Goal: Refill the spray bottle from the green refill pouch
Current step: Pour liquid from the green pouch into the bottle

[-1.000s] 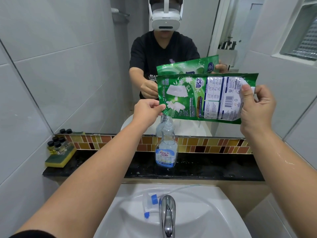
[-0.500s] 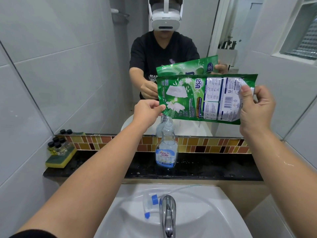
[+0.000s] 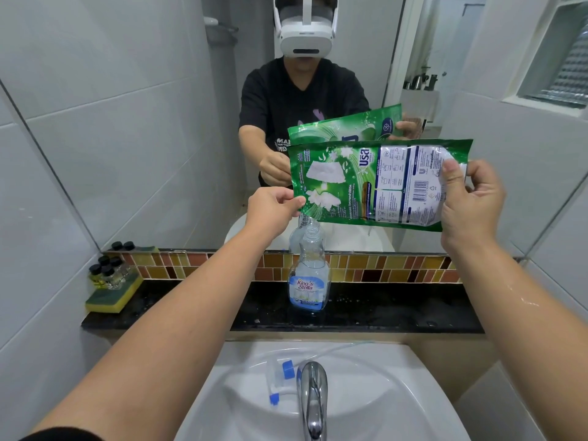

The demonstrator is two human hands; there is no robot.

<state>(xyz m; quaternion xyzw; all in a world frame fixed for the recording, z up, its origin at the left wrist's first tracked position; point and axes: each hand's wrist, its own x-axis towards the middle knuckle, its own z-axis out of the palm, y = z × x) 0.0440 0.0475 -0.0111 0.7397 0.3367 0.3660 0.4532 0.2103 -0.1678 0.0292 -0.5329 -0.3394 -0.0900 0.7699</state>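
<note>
Your left hand (image 3: 272,207), just left of centre in the frame, pinches the lower left corner of the glossy green plastic refill pouch (image 3: 359,183), thumb on the near face and the other fingers curled behind it out of sight. Your left forearm reaches up from the lower left corner of the frame.

The pouch lies sideways across the upper middle, its printed back toward you, and its low left corner hangs right above the open neck of the clear plastic spray bottle with the blue label (image 3: 309,275). Whether liquid is running out you cannot tell; the corner hides the opening. The bottle stands upright on the black stone tabletop (image 3: 397,310) at centre, in front of the mirror.

Below it, in the white ceramic sink (image 3: 381,393), the white and blue spray head (image 3: 280,380) with its thin tube lies partly behind the chrome tap (image 3: 313,396).

Your right hand (image 3: 471,202), at the right of the frame, grips the pouch's right end, thumb pressed on the near face, fingers curled round the edge. Your right forearm rises from the lower right, wet in patches.
</note>
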